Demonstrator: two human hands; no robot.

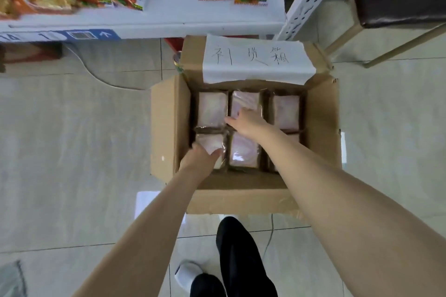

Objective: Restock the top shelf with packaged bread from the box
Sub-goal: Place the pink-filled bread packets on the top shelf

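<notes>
open cardboard box (169,125) on the tiled floor (72,152), below the white shelf (144,24). inside, clear-wrapped bread packs in two rows. left hand (201,158) at the near-left corner, fingers curled over the pack (210,143) there, gripping its edge. right hand (247,120) on the far-middle pack (245,101), thumb out, other fingers mostly hidden; grip cannot be told.

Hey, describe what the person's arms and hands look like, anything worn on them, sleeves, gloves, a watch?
Both arms are bare along the whole length that shows in the head view; no sleeve edge is visible. The left hand and the right hand wear no gloves. No watch, bracelet or ring can be made out, though the picture is a little blurred for small items.
</notes>
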